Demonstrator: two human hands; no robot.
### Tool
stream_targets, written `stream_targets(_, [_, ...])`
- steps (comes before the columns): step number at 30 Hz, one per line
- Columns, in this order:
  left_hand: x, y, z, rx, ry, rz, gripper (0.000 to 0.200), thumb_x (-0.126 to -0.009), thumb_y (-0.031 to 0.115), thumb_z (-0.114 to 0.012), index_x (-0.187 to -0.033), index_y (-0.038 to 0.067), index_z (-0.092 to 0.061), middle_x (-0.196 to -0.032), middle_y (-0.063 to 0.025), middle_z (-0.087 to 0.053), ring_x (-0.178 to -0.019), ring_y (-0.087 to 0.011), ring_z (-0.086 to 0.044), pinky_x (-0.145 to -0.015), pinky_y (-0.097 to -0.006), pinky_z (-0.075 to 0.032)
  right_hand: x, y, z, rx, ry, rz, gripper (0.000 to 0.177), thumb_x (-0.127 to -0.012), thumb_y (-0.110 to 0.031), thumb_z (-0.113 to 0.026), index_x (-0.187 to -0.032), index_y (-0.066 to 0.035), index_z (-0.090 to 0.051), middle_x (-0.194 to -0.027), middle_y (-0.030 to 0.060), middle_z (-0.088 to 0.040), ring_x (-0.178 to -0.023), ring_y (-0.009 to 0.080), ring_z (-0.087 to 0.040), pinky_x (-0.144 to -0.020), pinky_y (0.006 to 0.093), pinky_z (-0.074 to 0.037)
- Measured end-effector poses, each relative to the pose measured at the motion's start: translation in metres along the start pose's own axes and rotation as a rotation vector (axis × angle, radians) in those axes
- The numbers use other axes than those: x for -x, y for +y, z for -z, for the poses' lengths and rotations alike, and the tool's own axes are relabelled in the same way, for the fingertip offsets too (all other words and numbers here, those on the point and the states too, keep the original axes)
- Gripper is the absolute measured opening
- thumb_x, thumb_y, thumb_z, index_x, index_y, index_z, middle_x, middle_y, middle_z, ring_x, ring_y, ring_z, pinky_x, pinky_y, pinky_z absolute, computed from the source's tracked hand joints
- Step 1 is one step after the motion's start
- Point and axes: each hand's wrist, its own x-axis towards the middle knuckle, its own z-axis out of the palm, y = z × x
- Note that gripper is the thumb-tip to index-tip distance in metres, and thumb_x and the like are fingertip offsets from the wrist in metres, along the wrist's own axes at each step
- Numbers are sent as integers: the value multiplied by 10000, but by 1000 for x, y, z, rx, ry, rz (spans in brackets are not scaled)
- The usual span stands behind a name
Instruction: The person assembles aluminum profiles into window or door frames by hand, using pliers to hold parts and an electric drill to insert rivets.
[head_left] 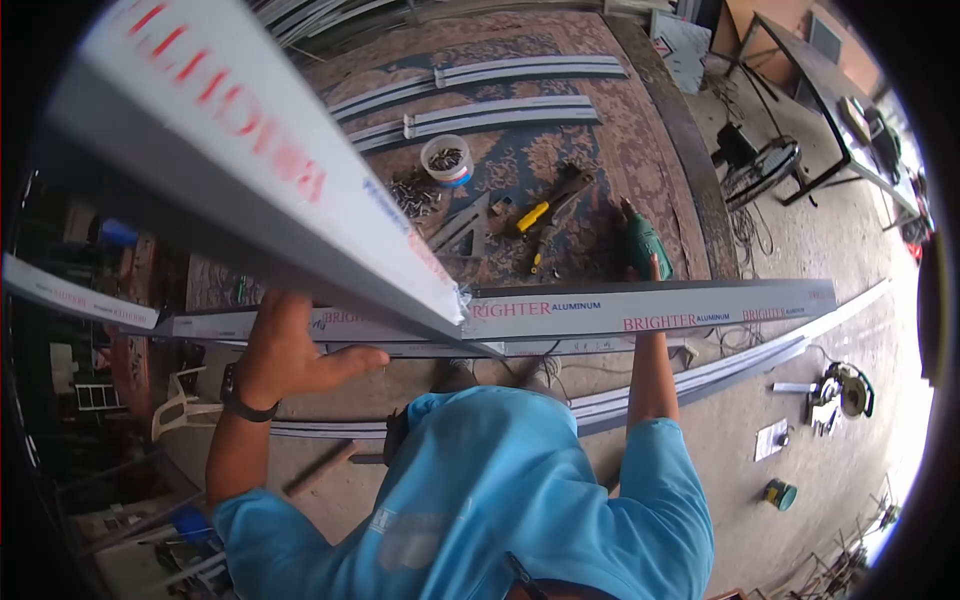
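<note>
A long grey aluminum profile (560,306) with red and blue print lies across the view. My right hand (655,268) is under its right part, fingertips showing past the far edge beside a green drill (646,245). A second profile (250,130) slants from the upper left, very near the camera, its lower end over the first one. My left hand (285,350) is at the left part of the crosswise profile, thumb stretched out to the right; its fingertips are partly hidden beneath the slanting profile.
The patterned carpet (590,145) on the table bears a tub of screws (447,160), a yellow-handled tool (532,216) and two white profiles. A circular saw (848,390), a green can (780,494) and long profiles lie on the floor. A metal table (820,80) stands upper right.
</note>
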Motion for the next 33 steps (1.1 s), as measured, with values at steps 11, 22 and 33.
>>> stream_targets(11, [168,-65,-103,733,-659,473,279,-921,228,-756,-1111,32,-699,-1000,-109,-762,-867,-227,-743,-776,-334,-569,-46,103,-92,1284,-111,581,859,-908,-566,-716,-1473,11,-426,-1183,220,-620,-1068,299,-604,-945,402,-497])
stream_targets(22, [61,-319,-336,587,354,721,152,-963,120,-683,-1080,25,-665,-925,-111,-731,-850,-226,-716,-756,-359,-552,-41,124,-258,1585,388,331,1080,-735,-509,-855,-1402,114,-278,-1381,346,-486,-1326,503,-490,-1093,533,-447])
stream_targets(33, [43,-390,-339,267,94,731,183,-858,222,-775,-854,41,-749,-850,-154,-746,-838,-340,-733,-752,-440,-577,8,90,-206,815,39,366,282,-740,-117,-739,-946,-13,-575,-737,40,-570,-540,169,-538,-481,338,-422])
